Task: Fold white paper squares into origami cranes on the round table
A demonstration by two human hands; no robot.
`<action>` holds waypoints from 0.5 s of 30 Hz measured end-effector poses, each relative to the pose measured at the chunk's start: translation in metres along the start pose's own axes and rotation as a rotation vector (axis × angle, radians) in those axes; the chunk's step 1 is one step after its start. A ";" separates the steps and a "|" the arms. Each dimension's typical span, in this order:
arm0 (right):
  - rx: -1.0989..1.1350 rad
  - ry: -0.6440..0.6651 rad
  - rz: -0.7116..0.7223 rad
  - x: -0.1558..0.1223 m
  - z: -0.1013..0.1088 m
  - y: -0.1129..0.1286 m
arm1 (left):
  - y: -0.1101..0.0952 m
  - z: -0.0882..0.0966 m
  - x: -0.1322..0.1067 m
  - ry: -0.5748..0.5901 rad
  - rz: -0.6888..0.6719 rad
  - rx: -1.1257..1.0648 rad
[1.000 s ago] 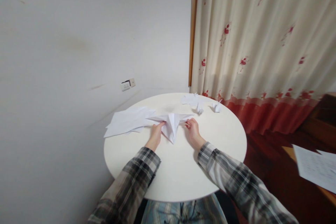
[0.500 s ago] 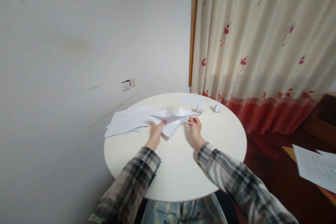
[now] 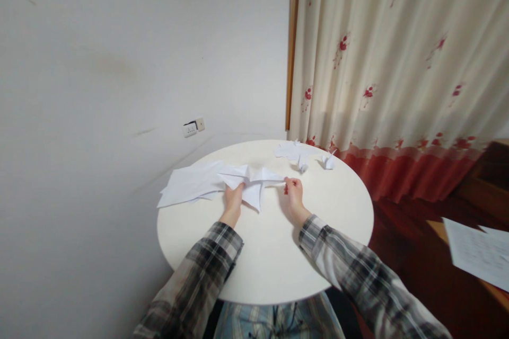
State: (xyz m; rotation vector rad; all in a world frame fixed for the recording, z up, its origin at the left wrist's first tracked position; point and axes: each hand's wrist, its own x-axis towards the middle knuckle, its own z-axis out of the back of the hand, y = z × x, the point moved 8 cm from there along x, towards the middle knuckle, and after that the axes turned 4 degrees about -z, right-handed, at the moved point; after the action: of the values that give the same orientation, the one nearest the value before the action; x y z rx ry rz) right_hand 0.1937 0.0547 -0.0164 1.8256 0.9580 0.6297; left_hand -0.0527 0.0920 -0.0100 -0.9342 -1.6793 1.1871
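A creased sheet of white paper [image 3: 253,192], partly folded with raised points, is held above the round white table [image 3: 270,259]. My left hand [image 3: 233,201] grips its left part, thumb on top and the other fingers hidden beneath. At the paper's right corner, my right hand [image 3: 295,194] is closed in a pinch on the tip. Behind the held sheet, to the left, lies a stack of flat white paper [image 3: 194,180].
Small folded paper figures stand at the table's back right, one [image 3: 328,161] near the edge and another [image 3: 302,163] beside it. More white paper [image 3: 286,149] lies behind them. A wall with a socket [image 3: 190,129] and a flowered curtain [image 3: 377,63] border the table.
The folded paper has shifted slightly left with my left hand, and its shape has changed. My right hand, formerly just beside the right corner, now pinches it.
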 end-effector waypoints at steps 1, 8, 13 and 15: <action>0.020 0.010 0.008 -0.001 -0.001 0.002 | 0.000 0.003 0.000 -0.037 0.000 0.043; -0.013 0.190 0.219 -0.020 -0.017 0.031 | -0.005 0.009 -0.001 -0.107 0.018 0.260; -0.312 0.460 0.412 -0.044 -0.043 0.037 | -0.003 0.006 0.002 -0.061 0.011 0.289; -0.446 0.563 0.487 -0.055 -0.053 0.037 | -0.004 0.003 0.002 -0.025 -0.006 0.331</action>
State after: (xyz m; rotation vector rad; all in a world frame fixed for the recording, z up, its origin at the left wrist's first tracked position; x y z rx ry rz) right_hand 0.1354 0.0263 0.0388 1.4937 0.6325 1.5851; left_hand -0.0561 0.0920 -0.0066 -0.7099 -1.4448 1.4241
